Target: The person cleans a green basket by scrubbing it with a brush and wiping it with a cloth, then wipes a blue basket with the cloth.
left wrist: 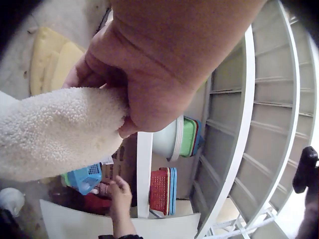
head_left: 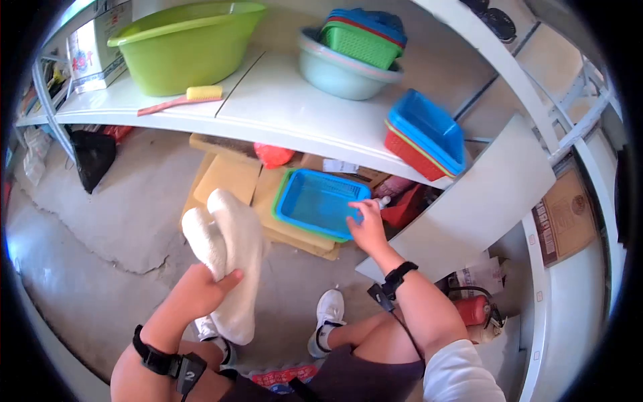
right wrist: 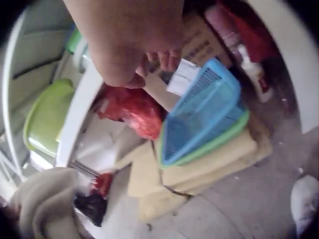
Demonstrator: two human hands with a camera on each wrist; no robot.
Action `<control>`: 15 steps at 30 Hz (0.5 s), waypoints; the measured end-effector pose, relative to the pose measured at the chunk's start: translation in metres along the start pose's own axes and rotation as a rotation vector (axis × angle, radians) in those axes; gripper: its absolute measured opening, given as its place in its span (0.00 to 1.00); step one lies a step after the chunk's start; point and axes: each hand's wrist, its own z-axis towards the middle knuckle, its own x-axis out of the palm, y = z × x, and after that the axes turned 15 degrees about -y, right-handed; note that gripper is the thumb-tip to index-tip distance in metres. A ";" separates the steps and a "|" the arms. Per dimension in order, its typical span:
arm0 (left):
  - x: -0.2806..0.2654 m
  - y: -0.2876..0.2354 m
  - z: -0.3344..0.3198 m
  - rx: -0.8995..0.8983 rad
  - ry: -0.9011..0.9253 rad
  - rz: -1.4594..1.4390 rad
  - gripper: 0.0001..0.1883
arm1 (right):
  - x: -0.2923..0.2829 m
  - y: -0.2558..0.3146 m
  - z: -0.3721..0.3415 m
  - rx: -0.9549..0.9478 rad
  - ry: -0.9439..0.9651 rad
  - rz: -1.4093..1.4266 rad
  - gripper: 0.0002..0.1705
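Observation:
My left hand (head_left: 202, 292) grips a folded cream-white terry cloth (head_left: 236, 268), its thumb lying over the front. Close up in the left wrist view, the looped pile of the cloth (left wrist: 60, 132) shows, and part of the left hand (left wrist: 149, 74) hides one end. My right hand (head_left: 368, 226) is held out at the right edge of a blue plastic basket (head_left: 321, 201), fingers loosely bent and holding nothing. That basket sits in a green one (head_left: 277, 206) on flattened cardboard (head_left: 224, 179). In the right wrist view, a white bottle (right wrist: 256, 74) stands beyond the blue basket.
Above, a white shelf (head_left: 268, 94) carries a large green tub (head_left: 187, 53), a yellow-bristled brush (head_left: 201, 94), a pale blue basin (head_left: 341, 70) and stacked baskets (head_left: 429, 130). A white panel (head_left: 482, 194) leans at the right, near a red fire extinguisher (head_left: 472, 310).

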 end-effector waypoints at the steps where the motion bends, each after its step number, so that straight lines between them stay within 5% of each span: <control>1: 0.001 -0.003 -0.001 0.017 -0.014 -0.024 0.21 | -0.017 0.036 0.012 -0.127 -0.073 0.084 0.19; 4: 0.006 -0.002 0.000 0.000 0.016 -0.041 0.22 | -0.064 0.092 0.039 -0.473 -0.334 0.047 0.16; 6: 0.012 0.005 0.003 -0.013 0.039 -0.011 0.22 | -0.085 0.095 0.057 -0.491 -0.581 -0.044 0.16; 8: 0.017 0.005 0.005 0.003 0.049 -0.006 0.22 | -0.108 0.096 0.069 -0.508 -0.617 -0.112 0.18; 11: 0.020 -0.001 0.002 0.059 0.059 -0.013 0.22 | -0.132 0.057 0.092 -0.277 -0.824 -0.402 0.22; 15: 0.017 -0.009 -0.002 0.091 0.078 0.022 0.21 | -0.136 0.010 0.097 -0.088 -0.796 -0.246 0.19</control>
